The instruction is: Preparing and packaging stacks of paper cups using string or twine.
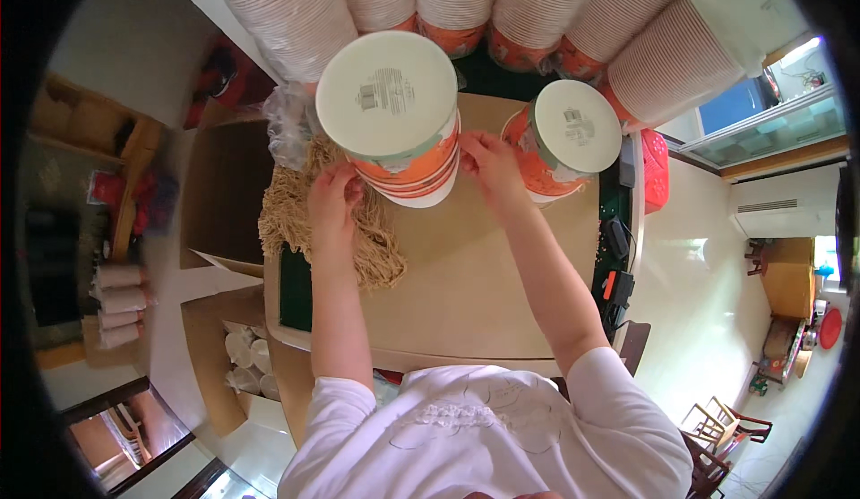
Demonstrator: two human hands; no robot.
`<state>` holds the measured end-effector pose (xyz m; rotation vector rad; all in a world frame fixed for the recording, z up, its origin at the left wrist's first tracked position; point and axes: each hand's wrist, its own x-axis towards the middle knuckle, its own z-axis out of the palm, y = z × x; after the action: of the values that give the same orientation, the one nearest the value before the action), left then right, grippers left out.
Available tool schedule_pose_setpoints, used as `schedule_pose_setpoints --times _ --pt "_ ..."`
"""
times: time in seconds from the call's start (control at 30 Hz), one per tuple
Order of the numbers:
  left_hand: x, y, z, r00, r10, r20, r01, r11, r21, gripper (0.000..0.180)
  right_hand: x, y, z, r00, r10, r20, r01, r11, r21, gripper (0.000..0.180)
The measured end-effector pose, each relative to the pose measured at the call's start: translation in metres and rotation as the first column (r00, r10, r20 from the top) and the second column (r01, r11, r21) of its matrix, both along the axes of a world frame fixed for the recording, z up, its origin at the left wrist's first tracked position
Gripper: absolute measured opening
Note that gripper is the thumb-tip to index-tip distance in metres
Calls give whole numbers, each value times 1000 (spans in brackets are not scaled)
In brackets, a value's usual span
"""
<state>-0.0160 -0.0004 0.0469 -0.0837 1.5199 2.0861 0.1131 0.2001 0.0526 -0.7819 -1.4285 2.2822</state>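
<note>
A tall stack of nested paper buckets [417,163], orange-printed with pale bases, stands upside down on a brown cardboard sheet [466,284]. At the stack's lower left edge, my left hand [334,196] has its fingers curled in against the rims. My right hand [491,166] pinches at the stack's right side, in the gap beside a second, shorter upside-down bucket stack [575,127]. Under and beside my left wrist lies a loose bundle of tan cords [381,253]. The fingertips of both hands are partly hidden by the buckets.
Several plastic-wrapped bucket stacks [457,2] line the table's far side. Clear plastic wrap [288,127] lies at the far left. An open cardboard box [224,185] stands left; another box [206,338] holds white rolls or cups. Small black devices [616,239] and a red container [656,172] are right.
</note>
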Motion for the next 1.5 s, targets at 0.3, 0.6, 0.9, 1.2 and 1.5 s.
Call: schedule_pose_setpoints --times 0.3,0.6,0.9,1.2,1.5 --pt "42 -4 73 998 5 60 -30 900 435 32 40 -15 76 978 -4 -208 13 999 42 14" --pt "102 -76 -28 917 -287 -279 174 913 -369 21 204 -43 77 899 419 129 -400 665 630 12" --pt "117 -171 -249 929 58 -366 -257 812 -523 14 247 -78 4 917 244 315 -382 318 868 15" --pt "155 -171 -228 875 -319 -364 -139 555 -820 17 254 -84 14 963 -16 270 -232 460 857 27" --pt "275 -131 -67 28 -994 -108 512 107 -852 19 228 -167 37 832 536 141 -473 553 686 27"
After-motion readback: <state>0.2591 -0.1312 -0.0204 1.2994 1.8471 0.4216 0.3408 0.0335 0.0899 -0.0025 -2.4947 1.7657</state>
